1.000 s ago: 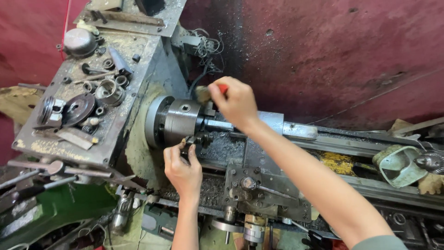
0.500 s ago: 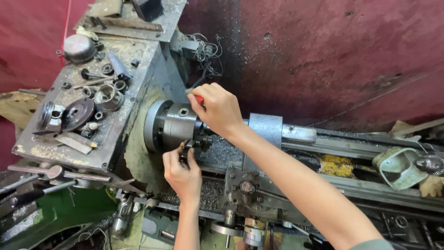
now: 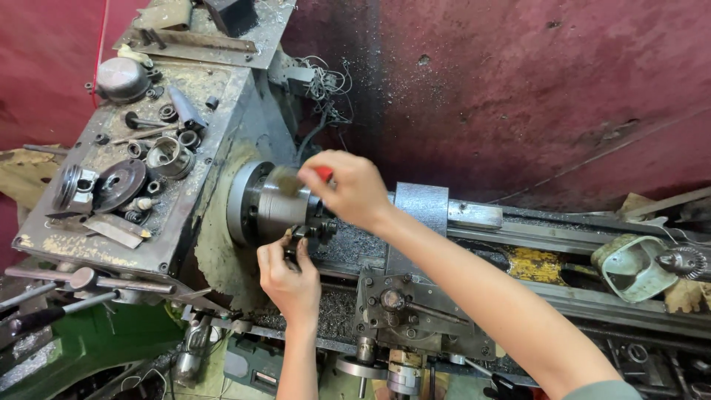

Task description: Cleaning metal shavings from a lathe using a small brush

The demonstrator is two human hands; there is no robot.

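Note:
I look down on a metal lathe. Its round grey chuck [image 3: 255, 206] sits at the middle left. My right hand [image 3: 354, 190] reaches over the chuck and grips a small brush with a red handle [image 3: 323, 174]; its blurred bristles lie on the chuck's top. My left hand [image 3: 290, 275] comes up from below and holds a small dark metal part [image 3: 302, 238] at the chuck's lower front, just under my right hand.
The headstock top [image 3: 141, 167] at left carries several loose rings, gears and tools. The carriage [image 3: 415, 304] sits right of my hands, with the bed rails [image 3: 592, 296] running right. A pale green guard [image 3: 629, 267] lies at far right. A dark red wall stands behind.
My right hand with the brush has slid left along the chuck's top and swept back and forth. My left hand has stayed at the chuck's lower front.

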